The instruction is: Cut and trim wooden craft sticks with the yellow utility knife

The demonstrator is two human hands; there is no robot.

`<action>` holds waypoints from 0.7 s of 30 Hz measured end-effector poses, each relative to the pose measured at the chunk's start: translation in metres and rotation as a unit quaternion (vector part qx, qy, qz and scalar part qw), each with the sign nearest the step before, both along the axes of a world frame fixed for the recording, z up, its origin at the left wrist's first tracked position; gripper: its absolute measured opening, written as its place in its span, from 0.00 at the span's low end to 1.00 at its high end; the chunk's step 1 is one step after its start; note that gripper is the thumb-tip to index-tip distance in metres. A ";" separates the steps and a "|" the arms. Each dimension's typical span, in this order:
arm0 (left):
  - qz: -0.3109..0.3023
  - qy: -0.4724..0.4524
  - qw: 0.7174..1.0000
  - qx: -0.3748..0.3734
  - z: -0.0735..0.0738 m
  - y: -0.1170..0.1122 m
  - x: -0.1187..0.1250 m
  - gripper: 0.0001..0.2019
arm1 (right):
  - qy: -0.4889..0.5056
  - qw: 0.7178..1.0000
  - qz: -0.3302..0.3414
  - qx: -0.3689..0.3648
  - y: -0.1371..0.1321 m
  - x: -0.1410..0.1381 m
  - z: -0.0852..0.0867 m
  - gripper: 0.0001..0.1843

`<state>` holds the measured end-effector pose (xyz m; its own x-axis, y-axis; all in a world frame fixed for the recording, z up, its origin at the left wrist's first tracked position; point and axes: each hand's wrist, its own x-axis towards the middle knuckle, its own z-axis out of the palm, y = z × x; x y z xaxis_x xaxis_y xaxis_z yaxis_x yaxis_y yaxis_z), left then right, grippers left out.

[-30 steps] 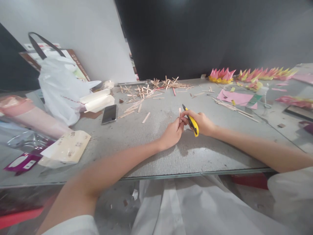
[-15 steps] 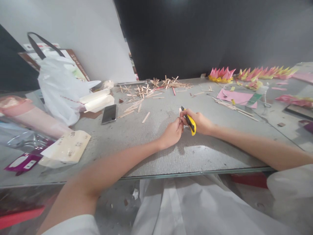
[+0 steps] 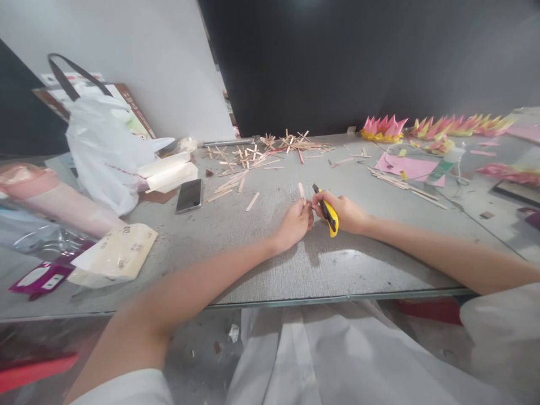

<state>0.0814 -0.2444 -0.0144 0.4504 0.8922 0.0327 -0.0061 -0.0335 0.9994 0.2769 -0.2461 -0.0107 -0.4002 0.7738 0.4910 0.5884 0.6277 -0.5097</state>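
Between the fingers of my left hand stands a wooden craft stick, its rounded tip pointing up and away from me. My right hand is closed around a yellow and black utility knife, whose handle end points toward me. The fingertips of both hands meet or nearly meet just above the table. Whether the right fingertips also grip the stick is hidden. A single loose stick lies to the left of my hands.
A pile of craft sticks spreads behind my hands. At left are a phone, a white plastic bag and a paper packet. Pink paper, more sticks and pink-yellow paper flowers lie at right.
My left hand has shifted slightly left, and the craft stick in it now shows clearly, upright and apart from the knife. The right hand with the knife has hardly moved.
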 end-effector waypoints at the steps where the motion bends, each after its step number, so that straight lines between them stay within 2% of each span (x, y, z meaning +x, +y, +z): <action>1: 0.012 -0.018 1.000 -0.022 0.002 0.001 0.000 0.11 | -0.002 1.000 0.000 0.001 -0.001 -0.001 0.000 0.14; 4: 0.029 -0.050 0.997 -0.049 0.006 0.004 -0.001 0.11 | 0.002 1.000 -0.004 0.000 -0.002 -0.001 0.001 0.16; 7: 0.026 -0.055 0.998 -0.034 0.006 0.003 -0.003 0.12 | 0.019 1.000 -0.015 0.009 -0.002 -0.001 0.003 0.18; 12: 0.004 -0.032 0.999 0.034 0.004 -0.002 -0.003 0.16 | 0.069 0.997 -0.032 0.014 -0.004 -0.002 0.008 0.21; 21: -0.012 0.057 0.981 0.182 0.010 -0.014 -0.009 0.22 | 0.176 0.982 -0.018 -0.069 -0.020 -0.008 0.022 0.21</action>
<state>0.0720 -0.2579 -0.0048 0.4902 0.8197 0.2965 0.0997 -0.3906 0.9151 0.2686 -0.2658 0.0111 -0.1951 0.8531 0.4838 0.3804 0.5205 -0.7644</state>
